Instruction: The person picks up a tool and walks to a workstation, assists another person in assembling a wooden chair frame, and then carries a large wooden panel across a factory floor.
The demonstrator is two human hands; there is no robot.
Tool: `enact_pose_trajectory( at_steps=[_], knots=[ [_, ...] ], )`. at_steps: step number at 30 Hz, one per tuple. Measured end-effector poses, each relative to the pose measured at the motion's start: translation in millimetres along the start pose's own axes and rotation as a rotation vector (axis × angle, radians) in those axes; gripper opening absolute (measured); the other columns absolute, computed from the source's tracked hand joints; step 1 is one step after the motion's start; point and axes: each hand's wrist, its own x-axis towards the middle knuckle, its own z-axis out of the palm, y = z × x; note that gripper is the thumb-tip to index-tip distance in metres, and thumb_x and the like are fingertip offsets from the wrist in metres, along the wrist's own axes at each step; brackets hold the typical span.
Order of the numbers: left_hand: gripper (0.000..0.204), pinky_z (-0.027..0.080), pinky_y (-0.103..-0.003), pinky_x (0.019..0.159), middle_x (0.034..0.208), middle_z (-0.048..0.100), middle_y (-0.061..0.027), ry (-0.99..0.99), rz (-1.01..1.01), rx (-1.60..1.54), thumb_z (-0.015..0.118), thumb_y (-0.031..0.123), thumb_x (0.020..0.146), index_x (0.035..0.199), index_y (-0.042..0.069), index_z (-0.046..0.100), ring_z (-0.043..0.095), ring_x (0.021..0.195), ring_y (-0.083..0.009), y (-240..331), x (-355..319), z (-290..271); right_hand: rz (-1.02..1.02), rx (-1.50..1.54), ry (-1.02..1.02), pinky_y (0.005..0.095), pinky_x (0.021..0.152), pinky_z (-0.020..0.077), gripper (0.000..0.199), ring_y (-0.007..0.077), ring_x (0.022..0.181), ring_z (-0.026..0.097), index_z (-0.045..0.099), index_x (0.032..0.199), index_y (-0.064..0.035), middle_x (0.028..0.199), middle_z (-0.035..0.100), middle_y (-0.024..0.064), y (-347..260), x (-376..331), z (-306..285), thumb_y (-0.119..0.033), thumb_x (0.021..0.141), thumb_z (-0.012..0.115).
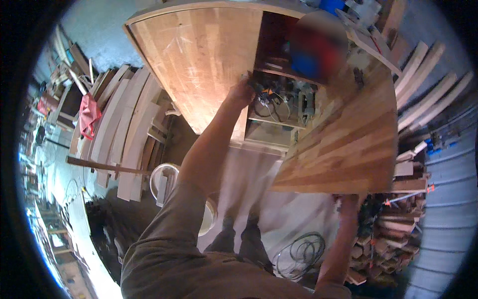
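A wooden cabinet stands before me, its inside partly exposed. My left arm reaches forward to the inner edge of the left cabinet door (194,60); my left hand (241,94) is closed at that edge, its fingertips partly hidden. The right cabinet door (348,154) is swung out toward me. At its outer lower edge my right hand (345,203) grips the wood, with the fingers partly behind the panel. Between the doors, a shelf (269,122) shows beneath a jumble of dark tools and cables (274,97).
Curved wooden boards (124,129) lean at the left, beside a red cloth (89,115). White buckets (208,219) stand near my legs. A coiled cable (301,251) lies on the floor. Stacked lumber (391,244) fills the right side. A blurred patch covers part of the cabinet top.
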Motion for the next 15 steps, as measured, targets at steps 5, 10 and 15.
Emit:
enact_pose_trajectory(
  at_steps=[5, 10, 15],
  knots=[
    [0.025, 0.038, -0.030, 0.049, 0.060, 0.044, 0.0026, 0.121, -0.394, 0.101, 0.055, 0.033, 0.098, 0.081, 0.016, 0.053, 0.044, 0.052, -0.0127, 51, -58, 15, -0.147, 0.321, 0.331, 0.0380, 0.079, 0.0520, 0.047, 0.0229, 0.093, 0.064, 0.049, 0.131, -0.0049, 0.104, 0.065, 0.0080, 33, 26, -106, -0.033, 0.094, 0.058],
    [0.042, 0.029, -0.027, 0.047, 0.057, 0.035, 0.0033, -0.088, -0.375, 0.605, 0.044, 0.045, 0.102, 0.075, 0.014, 0.046, 0.033, 0.048, -0.0089, 126, -207, 6, -0.366, -0.168, 0.213, 0.0403, 0.091, 0.0482, 0.039, 0.0247, 0.106, 0.059, 0.059, 0.123, -0.0067, 0.116, 0.063, 0.0084, 85, 83, -231, -0.034, 0.096, 0.056],
    [0.037, 0.034, -0.029, 0.050, 0.065, 0.041, 0.0008, 0.275, -0.604, 0.614, 0.045, 0.038, 0.102, 0.078, 0.011, 0.051, 0.037, 0.052, -0.0096, 218, -336, -55, -0.036, 0.175, 0.412, 0.0409, 0.088, 0.0511, 0.042, 0.0237, 0.103, 0.061, 0.060, 0.123, -0.0072, 0.116, 0.064, 0.0092, 129, 23, -215, -0.037, 0.094, 0.058]
  ],
)
